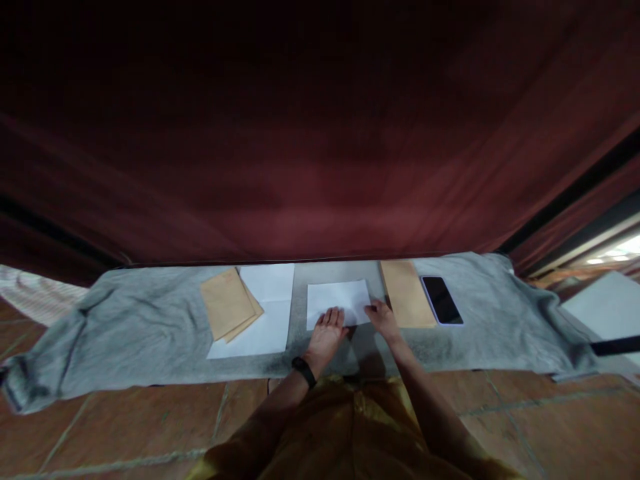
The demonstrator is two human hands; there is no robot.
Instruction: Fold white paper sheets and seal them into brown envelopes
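Note:
A small white sheet of paper (345, 293), perhaps folded, lies on the grey cloth in front of me. My left hand (327, 331) rests flat on its lower edge, fingers stretched out, a dark band at the wrist. At the paper's right edge, the fingers of my right hand (383, 317) are closed in a pinch on it. Just right of that hand is a stack of brown envelopes (410, 293). To the left, two smaller brown envelopes (229, 303) overlap on larger white sheets of paper (273, 320).
A phone (443, 300) with a light purple edge lies right of the envelope stack. The grey cloth (150, 327) covers a long, narrow surface. Behind it rises a dark red fabric wall (320, 167). Terracotta tiles (165, 420) form the floor. A white panel (605, 307) stands at the far right.

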